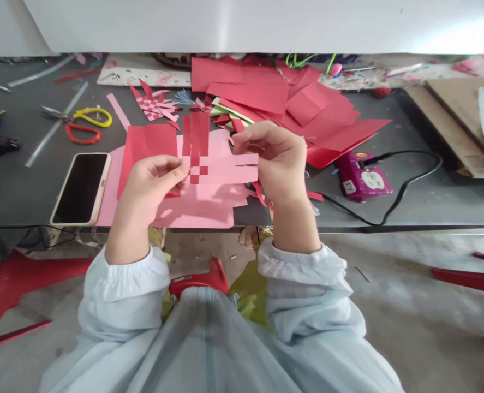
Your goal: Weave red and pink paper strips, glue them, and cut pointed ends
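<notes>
I hold a half-woven paper piece (201,158) above the table's front edge: red vertical strips crossed by pink horizontal strips, with a small checker patch in the middle. My left hand (151,183) pinches its left side, thumb on the weave. My right hand (272,155) is closed on the ends of the pink strips at the right. Under the piece lie a pink sheet (201,210) and a red sheet (145,144).
A phone (81,187) lies face up at the left, with scissors (84,124) behind it. A finished woven piece (156,105) and a heap of red paper (307,109) sit further back. A purple glue gun (362,177) with black cord lies at right, cardboard (458,117) beyond.
</notes>
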Demonstrator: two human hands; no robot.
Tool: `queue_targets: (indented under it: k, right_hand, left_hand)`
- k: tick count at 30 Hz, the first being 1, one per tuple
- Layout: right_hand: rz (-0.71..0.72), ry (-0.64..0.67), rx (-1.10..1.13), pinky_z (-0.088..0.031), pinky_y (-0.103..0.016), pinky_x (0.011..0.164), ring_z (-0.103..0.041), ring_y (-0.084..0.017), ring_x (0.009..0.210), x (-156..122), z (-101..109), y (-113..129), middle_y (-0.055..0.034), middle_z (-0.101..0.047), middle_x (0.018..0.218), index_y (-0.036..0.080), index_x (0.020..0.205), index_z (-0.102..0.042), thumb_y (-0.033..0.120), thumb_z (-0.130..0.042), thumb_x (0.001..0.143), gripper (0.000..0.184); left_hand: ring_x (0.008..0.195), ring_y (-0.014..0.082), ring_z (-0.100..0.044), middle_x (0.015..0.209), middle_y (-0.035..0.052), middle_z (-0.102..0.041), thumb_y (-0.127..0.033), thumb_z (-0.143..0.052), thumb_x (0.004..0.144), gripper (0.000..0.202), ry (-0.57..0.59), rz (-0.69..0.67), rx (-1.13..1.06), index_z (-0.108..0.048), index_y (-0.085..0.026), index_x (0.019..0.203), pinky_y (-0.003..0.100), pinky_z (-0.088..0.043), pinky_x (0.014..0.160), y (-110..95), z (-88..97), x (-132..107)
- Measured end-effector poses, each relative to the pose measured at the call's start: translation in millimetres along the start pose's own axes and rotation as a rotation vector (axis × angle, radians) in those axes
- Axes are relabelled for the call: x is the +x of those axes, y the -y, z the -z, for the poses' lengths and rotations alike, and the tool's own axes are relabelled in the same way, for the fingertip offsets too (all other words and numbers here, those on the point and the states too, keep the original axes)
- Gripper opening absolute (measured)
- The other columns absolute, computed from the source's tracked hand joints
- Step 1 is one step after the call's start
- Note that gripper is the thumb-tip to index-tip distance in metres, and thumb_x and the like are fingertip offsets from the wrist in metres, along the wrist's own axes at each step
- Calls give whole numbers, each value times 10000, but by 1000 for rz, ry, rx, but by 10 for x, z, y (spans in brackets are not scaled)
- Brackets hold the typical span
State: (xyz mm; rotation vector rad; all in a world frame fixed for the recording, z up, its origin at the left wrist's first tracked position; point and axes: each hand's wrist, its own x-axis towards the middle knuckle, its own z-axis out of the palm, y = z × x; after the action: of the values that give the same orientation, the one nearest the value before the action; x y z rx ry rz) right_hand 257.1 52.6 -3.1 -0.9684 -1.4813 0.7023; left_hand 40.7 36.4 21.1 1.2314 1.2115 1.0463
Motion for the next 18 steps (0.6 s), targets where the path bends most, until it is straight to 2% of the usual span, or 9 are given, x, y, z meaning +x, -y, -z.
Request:
queue_targets:
  k: [4,9,12,16,18]
  right_hand:
    - [34,-164,-53,-599,-348,778,-700,-163,811,20,149,-52,4,-737,839,226,824,-735,94,-673,734,171]
    - [-101,-187,-160,-599,-357,744,-705,-175,752,-42,336,-34,-1,-762,797,223,782,-754,93,-700,692,167]
    - [-217,-151,-269,-585,-363,726,-697,-181,727,-127,487,31,-11,-758,795,218,789,-760,124,-710,705,136]
    - [-338,-134,-577,-514,-361,650,-651,-196,653,-281,718,176,-18,-716,711,215,849,-771,195,-695,759,120]
    - [-399,-102,-748,-489,-373,673,-648,-212,674,-362,793,239,-33,-726,743,211,890,-767,247,-709,775,134]
  left_hand:
    - [579,117,-637,711,5,-683,-265,-763,736,152,-96,38,195,-695,-169,831,253,-544,578,27,35,7]
    - [652,178,-671,796,34,-718,-296,-720,755,215,-109,128,506,-700,-205,948,252,-482,482,110,126,64]
    - [737,208,-695,843,41,-738,-311,-711,765,264,-138,82,741,-695,-217,1011,300,-536,601,116,160,73]
    - [850,226,-705,899,45,-757,-304,-670,808,216,-215,-11,1026,-704,-219,1004,366,-549,825,61,156,35]
    - [912,237,-703,987,68,-760,-282,-638,836,207,-181,-95,1108,-711,-202,1012,380,-538,876,49,147,21]
